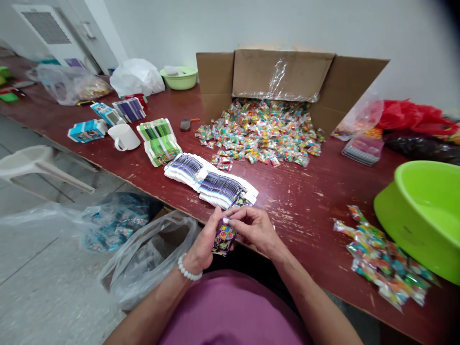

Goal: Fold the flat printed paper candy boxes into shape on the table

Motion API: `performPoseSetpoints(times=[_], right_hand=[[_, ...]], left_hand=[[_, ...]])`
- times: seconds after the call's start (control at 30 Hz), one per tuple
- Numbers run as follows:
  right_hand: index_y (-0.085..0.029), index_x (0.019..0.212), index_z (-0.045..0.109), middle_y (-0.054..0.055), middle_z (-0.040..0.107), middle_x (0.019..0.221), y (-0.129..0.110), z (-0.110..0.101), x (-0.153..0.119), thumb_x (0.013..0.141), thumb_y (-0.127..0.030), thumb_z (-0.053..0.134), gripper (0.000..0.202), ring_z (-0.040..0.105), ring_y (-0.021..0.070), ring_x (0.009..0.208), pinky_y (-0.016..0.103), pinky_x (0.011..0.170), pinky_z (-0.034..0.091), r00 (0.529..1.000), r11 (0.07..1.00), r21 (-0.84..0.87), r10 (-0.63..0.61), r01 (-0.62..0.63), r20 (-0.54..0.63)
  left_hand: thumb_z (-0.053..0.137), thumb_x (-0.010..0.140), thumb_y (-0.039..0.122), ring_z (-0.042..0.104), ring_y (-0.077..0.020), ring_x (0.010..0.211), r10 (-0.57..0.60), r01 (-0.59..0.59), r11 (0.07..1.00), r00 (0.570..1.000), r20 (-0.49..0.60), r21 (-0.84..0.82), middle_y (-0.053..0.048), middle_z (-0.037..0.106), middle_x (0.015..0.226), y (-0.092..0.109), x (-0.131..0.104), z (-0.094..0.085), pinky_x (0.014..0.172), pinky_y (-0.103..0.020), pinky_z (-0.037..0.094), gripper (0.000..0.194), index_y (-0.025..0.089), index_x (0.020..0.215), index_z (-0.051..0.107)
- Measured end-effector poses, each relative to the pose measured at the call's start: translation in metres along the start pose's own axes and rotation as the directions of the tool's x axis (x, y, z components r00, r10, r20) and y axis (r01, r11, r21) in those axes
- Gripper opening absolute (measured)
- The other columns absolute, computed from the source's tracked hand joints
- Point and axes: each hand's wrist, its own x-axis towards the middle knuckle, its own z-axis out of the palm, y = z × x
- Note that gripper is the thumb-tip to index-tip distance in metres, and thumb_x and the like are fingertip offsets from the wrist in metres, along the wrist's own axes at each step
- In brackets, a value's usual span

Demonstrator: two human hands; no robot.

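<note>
At the table's front edge, my left hand (204, 242) is wrapped round a small purple printed box (224, 238) with colourful pictures on it. My right hand (256, 229) has its fingers closed at the white top flap of the same box. Just beyond my hands lies a long fanned row of flat purple-and-white box blanks (219, 186). Further back, wrapped candies (262, 129) spill in a big heap out of an open cardboard carton (280, 74). What is inside the small box is hidden.
A green basin (406, 211) stands at right beside a smaller pile of wrapped candies (384, 258). Green box blanks (159, 142), a white mug (124, 137) and blue boxes (87, 131) are at left. A bag-lined carton (154, 254) sits below the table edge, near a white plastic stool (32, 165).
</note>
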Motion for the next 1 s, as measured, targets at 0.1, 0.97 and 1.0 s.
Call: performPoseSetpoints(times=[0.1, 0.97, 1.0], right_hand=[[-0.018, 0.071, 0.068, 0.007, 0.076, 0.091, -0.006, 0.0, 0.0, 0.079, -0.031, 0.075, 0.017, 0.07, 0.0196, 0.08, 0.032, 0.073, 0.056, 0.999, 0.999, -0.008, -0.035, 0.035, 0.001], [-0.016, 0.122, 0.057, 0.016, 0.06, 0.115, 0.052, -0.074, 0.034, 0.077, -0.053, 0.072, 0.06, 0.055, 0.0317, 0.102, 0.044, 0.086, 0.043, 0.943, 0.396, -0.918, -0.296, -0.023, -0.151], [-0.016, 0.122, 0.057, 0.016, 0.059, 0.115, 0.052, -0.073, 0.035, 0.074, -0.058, 0.074, 0.066, 0.053, 0.0332, 0.103, 0.045, 0.086, 0.042, 0.945, 0.345, -0.937, -0.287, -0.05, -0.156]], left_hand=[[0.048, 0.087, 0.068, 0.057, -0.0127, 0.049, -0.027, 0.027, 1.0, 1.0, -0.01, 0.006, -0.007, 0.072, 0.078, 0.001, 0.001, -0.002, 0.044, -0.023, 0.046, 0.067, 0.015, 0.124, 0.065], [0.046, 0.09, 0.049, 0.063, -0.026, 0.103, 0.736, 0.153, 0.345, 0.568, -0.368, 0.926, -0.009, 0.068, 0.118, 0.011, -0.034, -0.186, 0.096, -0.04, 0.045, 0.045, 0.02, 0.12, 0.064], [0.047, 0.09, 0.047, 0.063, -0.0254, 0.102, 0.762, 0.11, 0.308, 0.567, -0.314, 0.945, -0.009, 0.068, 0.115, 0.011, -0.032, -0.177, 0.095, -0.039, 0.045, 0.043, 0.02, 0.118, 0.064]])
